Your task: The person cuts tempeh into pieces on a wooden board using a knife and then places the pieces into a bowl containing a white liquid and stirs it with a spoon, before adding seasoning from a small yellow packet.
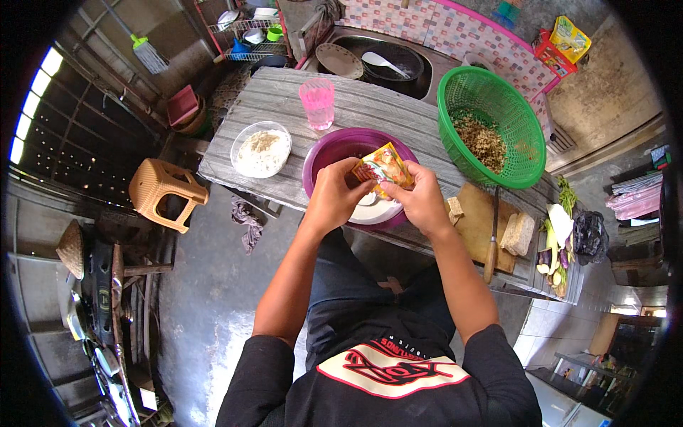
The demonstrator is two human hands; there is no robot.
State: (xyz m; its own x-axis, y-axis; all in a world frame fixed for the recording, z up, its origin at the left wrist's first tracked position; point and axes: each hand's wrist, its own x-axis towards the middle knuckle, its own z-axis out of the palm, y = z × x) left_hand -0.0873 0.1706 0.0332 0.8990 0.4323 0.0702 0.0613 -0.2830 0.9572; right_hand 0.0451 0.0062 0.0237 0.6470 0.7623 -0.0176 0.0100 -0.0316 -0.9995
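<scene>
My left hand (333, 193) and my right hand (421, 199) both grip a small orange and yellow sachet (383, 168), pinching it at its lower edge. The sachet hangs over a purple bowl (329, 153) that stands on a grey wooden table (284, 107). A white dish (377, 211) shows inside the bowl, under my hands. Whether the sachet is torn I cannot tell.
On the table stand a clear bowl of pale flour (261, 149), a pink cup (317, 102) and a green basket (491, 124) holding brown bits. A cutting board (475, 222) with a knife (492, 238) and pale blocks (519, 233) lies at right. A tan stool (162, 192) stands left.
</scene>
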